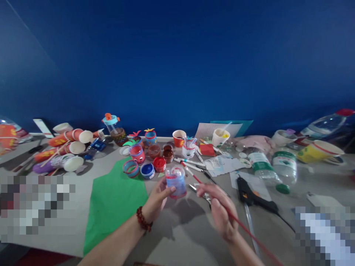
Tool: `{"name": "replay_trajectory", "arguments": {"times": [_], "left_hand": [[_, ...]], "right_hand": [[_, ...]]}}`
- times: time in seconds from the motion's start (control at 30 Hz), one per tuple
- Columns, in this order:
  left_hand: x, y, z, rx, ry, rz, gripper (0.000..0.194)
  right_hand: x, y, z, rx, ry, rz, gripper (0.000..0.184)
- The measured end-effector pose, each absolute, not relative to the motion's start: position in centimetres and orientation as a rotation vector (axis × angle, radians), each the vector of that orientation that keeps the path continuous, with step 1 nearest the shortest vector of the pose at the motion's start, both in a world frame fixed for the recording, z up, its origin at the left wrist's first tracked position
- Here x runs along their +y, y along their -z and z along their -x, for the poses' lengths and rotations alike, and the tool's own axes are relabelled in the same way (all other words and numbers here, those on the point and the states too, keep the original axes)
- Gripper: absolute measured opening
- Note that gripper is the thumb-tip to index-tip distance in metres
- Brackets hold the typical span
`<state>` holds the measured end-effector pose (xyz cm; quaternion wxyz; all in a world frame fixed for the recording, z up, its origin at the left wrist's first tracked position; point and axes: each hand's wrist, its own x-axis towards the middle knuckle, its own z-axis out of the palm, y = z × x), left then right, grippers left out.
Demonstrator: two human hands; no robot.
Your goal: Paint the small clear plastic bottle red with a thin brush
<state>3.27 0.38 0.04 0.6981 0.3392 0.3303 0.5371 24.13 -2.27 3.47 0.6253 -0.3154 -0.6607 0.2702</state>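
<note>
My left hand (158,199), with a dark red bead bracelet at the wrist, is closed around a small clear plastic cup (176,184) painted with blue and red. A slim red paintbrush (253,238) rests in my right hand (223,212), its tip end pointing at the cup from the right. Whether the bristles touch the cup is too blurred to tell. Just behind the cup stand open jars of blue paint (147,170), red paint (159,164) and brown paint (168,153). A pair of scissors (201,193) lies between my hands, partly covered by my right hand.
Green paper (112,203) lies at left, with decorated paper-cup rolls (61,149) beyond it. Painted cups (137,153) stand behind the jars. Markers (191,165), a black glue gun (253,197) and plastic bottles (284,166) occupy the right. A blue wall (177,62) closes the back.
</note>
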Motion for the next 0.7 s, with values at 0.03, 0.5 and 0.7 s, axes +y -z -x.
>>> {"name": "replay_trajectory", "arguments": {"times": [0.03,0.5,0.7], "left_hand": [[0.3,-0.1,-3.3,0.733,-1.186,-0.759,0.052],[0.0,-0.4,-3.3,0.781,-1.127,-0.747,0.053],[0.1,-0.2,-3.3,0.777,-1.14,-0.747,0.051]], "right_hand": [[-2.3,-3.8,-24.2,-1.411,-0.672,0.703,0.033],[-2.9,-2.9,-24.4,-1.19,-0.887,0.78,0.024],[-2.9,-2.3,-24.5,-1.273,-0.866,0.785,0.025]]}}
